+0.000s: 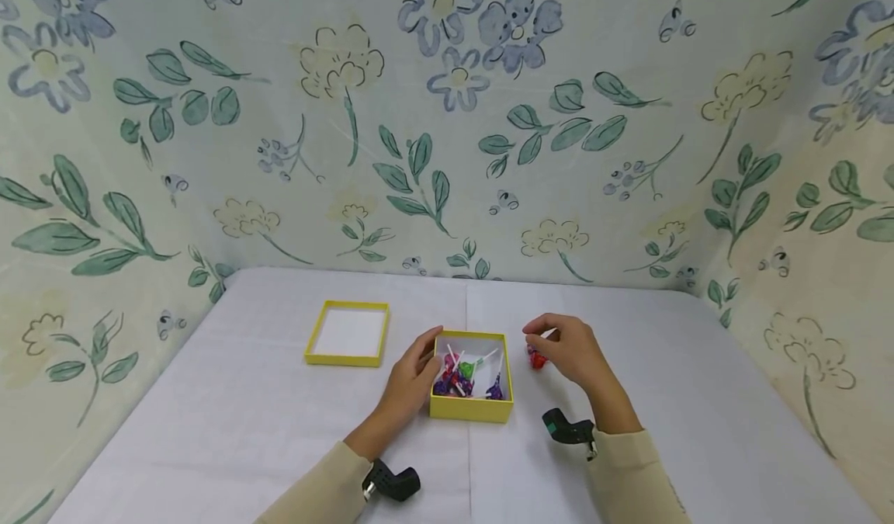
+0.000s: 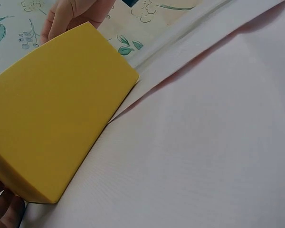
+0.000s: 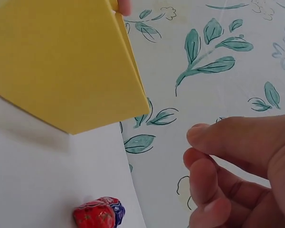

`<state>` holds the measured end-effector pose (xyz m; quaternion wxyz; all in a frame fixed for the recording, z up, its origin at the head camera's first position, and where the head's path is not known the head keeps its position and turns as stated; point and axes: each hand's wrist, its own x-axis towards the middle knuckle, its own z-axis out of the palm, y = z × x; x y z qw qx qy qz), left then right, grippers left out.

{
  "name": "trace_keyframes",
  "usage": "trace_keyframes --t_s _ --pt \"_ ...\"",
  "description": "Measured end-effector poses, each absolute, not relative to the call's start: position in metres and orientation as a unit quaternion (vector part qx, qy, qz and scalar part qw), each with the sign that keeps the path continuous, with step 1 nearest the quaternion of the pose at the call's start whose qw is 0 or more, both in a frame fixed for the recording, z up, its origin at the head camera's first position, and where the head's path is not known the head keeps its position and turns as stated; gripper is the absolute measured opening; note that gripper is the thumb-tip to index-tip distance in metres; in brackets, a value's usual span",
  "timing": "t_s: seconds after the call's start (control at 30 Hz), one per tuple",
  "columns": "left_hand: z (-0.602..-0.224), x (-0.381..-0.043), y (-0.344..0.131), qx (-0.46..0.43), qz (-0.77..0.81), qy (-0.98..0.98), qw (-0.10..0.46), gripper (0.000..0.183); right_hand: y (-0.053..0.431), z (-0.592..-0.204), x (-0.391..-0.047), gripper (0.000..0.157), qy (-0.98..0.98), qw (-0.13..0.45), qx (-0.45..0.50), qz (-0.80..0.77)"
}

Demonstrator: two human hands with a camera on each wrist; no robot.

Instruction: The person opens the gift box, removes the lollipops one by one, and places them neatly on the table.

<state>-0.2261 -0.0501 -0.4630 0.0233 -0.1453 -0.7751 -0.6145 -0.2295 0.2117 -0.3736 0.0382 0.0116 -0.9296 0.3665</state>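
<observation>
My left hand point(image 1: 410, 373) holds the left side of an open yellow box point(image 1: 471, 409), its fingers around the far left corner. Inside the box lie several lollipops point(image 1: 457, 376) in purple, pink and green wrappers with white sticks; one purple lollipop point(image 1: 494, 388) is apart at the right. To the right of the box, my right hand point(image 1: 569, 349) hovers with thumb and fingers bent, nothing visible between them in the right wrist view. Below it, red and blue wrapped candies point(image 3: 97, 213) lie on the table, partly covered by the hand in the head view.
A yellow-rimmed box lid point(image 1: 349, 331) with a white inside lies at the back left of the white-covered table point(image 1: 230, 400). Floral cloth point(image 1: 447, 198) hangs behind and on both sides. A cloth seam runs under the box.
</observation>
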Motion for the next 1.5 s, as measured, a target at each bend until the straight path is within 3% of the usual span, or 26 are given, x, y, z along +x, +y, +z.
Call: trace_keyframes --t_s 1.23,1.5 --pt "-0.462 -0.226 -0.05 -0.145 -0.622 -0.77 0.016 0.047 0.161 -0.396 -0.226 0.007 -0.936 0.05 0.1 0.333" --pt "-0.464 -0.226 -0.052 -0.148 -0.623 -0.768 0.015 0.047 0.152 -0.397 -0.226 0.01 -0.942 0.08 0.147 0.29"
